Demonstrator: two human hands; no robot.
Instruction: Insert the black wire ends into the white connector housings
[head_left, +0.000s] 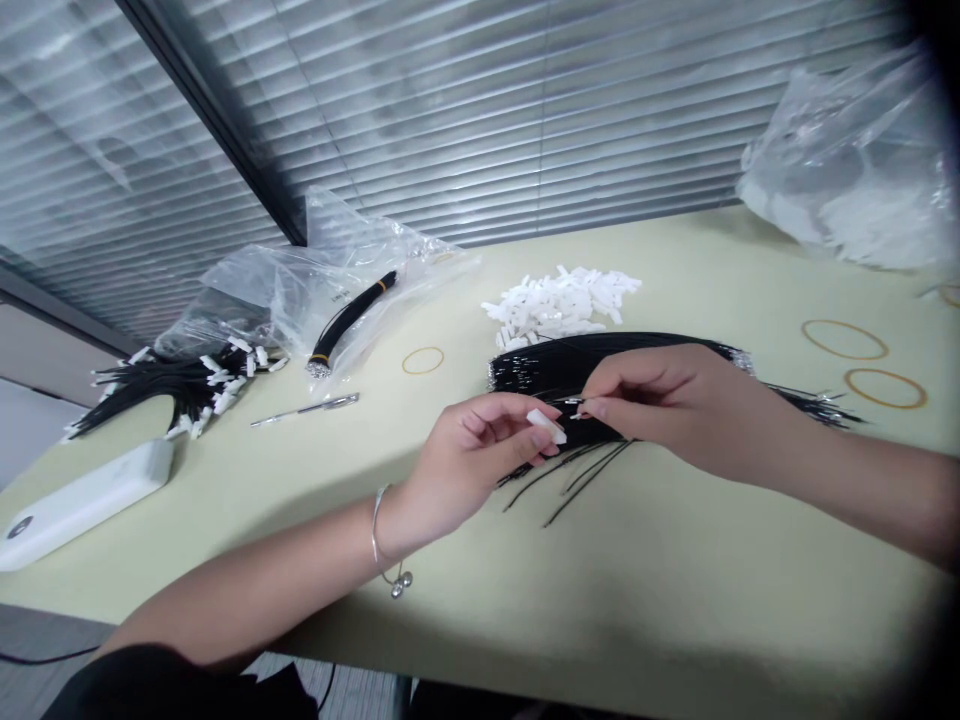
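Between thumb and fingers, my left hand point(480, 445) pinches a small white plastic connector housing point(547, 426). Just to its right, my right hand point(660, 400) pinches thin black wires by their metal-tipped ends point(574, 405), close to the housing but with a small gap that I cannot judge exactly. Beneath both hands lies a thick bundle of black wires point(540, 368) with shiny metal terminals at its ends. Several loose wires point(589, 485) stick out toward me. Behind the bundle is a heap of white connector housings point(562, 305).
To the left lie wires with white connectors point(217, 385), a banded black wire bundle point(352, 322) on a clear plastic bag point(322, 260), a pen-like metal tool point(305, 410) and a long white case point(86, 505). Rubber bands point(885, 388) and a bag of white parts point(855, 200) are at right.
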